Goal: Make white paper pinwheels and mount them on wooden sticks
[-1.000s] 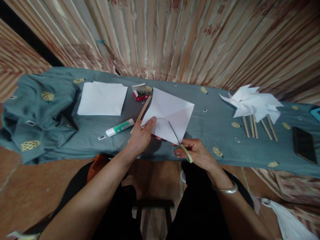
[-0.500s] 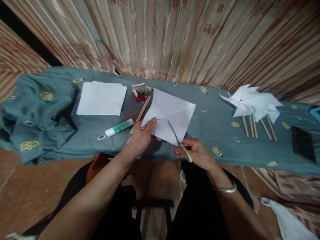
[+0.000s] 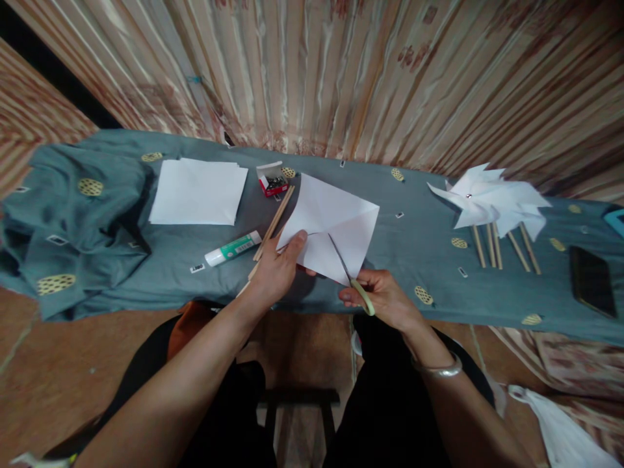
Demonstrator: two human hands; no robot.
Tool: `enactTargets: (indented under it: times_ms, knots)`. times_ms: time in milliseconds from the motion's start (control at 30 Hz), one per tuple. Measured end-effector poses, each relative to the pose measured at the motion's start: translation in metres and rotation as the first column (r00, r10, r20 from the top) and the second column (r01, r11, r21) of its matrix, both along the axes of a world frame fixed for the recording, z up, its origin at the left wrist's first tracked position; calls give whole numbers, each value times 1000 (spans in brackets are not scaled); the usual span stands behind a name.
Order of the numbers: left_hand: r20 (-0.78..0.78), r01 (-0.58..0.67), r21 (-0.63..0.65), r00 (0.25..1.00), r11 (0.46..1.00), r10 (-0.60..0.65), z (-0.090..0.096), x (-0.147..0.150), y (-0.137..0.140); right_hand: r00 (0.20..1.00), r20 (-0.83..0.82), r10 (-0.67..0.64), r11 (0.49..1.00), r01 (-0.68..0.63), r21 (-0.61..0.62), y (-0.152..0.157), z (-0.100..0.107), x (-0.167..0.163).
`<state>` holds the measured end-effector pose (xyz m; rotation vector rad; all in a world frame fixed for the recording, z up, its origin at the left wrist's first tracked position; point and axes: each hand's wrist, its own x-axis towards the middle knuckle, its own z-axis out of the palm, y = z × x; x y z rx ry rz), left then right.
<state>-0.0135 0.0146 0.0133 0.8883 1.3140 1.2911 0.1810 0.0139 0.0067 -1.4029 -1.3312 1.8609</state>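
My left hand [image 3: 281,263] pinches the near left side of a white square of paper [image 3: 336,208], thumb on top and fingers underneath. A slit runs inward from the paper's edge by the thumb, and crease lines meet near its middle. In my right hand [image 3: 383,296] is a pair of scissors [image 3: 361,298] with pale green handles. One blade lies over the paper, pointing toward its middle from the near corner; the other blade is hidden beneath. Beside my left hand lie wooden sticks [image 3: 277,218] and a glue stick [image 3: 233,249].
A stack of white paper [image 3: 199,193] lies on the left of the blue-green cloth [image 3: 414,240]. Behind the sticks stands an open red box of small metal pins [image 3: 273,180]. White paper pinwheels [image 3: 497,201] on sticks and a dark phone [image 3: 592,281] are on the right.
The paper has shifted very slightly toward me and turned a little. Both hands keep nearly the same place, with the scissors still across the paper.
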Motion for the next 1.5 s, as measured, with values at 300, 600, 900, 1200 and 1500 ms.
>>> enactTargets:
  times_ms: [300, 600, 900, 1200, 1500]
  knots:
    - [-18, 25, 21, 1000, 999, -24, -3, -1, 0, 1000, -26, 10, 1000, -9, 22, 0, -1, 0]
    - [-1, -2, 10, 1000, 1000, 2, 1, 1, -1, 999, -13, 47, 998, -46, 34, 0, -2, 2]
    - [20, -83, 31, 996, 996, 82, 1, -15, 7, 969, 43, 244, 969, -245, 22, 1, 1, 25]
    - [-31, -88, -28, 996, 996, 87, -4, -30, 7, 990, 102, -93, 981, 74, 177, 10, 6, 78]
    - [-107, 214, -150, 967, 965, -231, -14, -10, -4, 944, -75, -320, 893, 327, 311, 34, 2, 59]
